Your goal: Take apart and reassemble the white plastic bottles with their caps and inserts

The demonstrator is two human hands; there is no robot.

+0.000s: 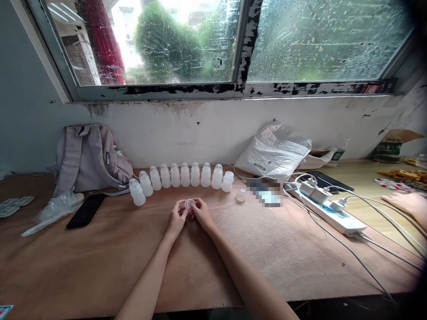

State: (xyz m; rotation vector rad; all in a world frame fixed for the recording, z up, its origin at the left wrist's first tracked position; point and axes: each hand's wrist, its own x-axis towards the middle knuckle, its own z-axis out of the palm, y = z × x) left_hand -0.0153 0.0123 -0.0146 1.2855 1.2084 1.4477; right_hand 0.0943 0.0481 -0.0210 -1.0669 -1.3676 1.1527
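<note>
My left hand (178,218) and my right hand (202,213) meet above the table, fingers pinched around a small round translucent bottle part (190,203). Its underside is hidden by my fingers. Beyond my hands, several frosted white feeding bottles (185,174) stand upright in a curved row, most topped with clear domed caps. The bottle at the right end (227,182) is shorter and shows no domed cap. To the right of my hands, a clear cap (240,195) rests on the wooden table (253,249).
A grey backpack (90,158), a black phone (86,211) and a plastic bag (56,211) lie left. At right are a silvery pouch (273,151), a power strip (333,213) with trailing cables, and another person's hand (408,206). The wall and window stand behind.
</note>
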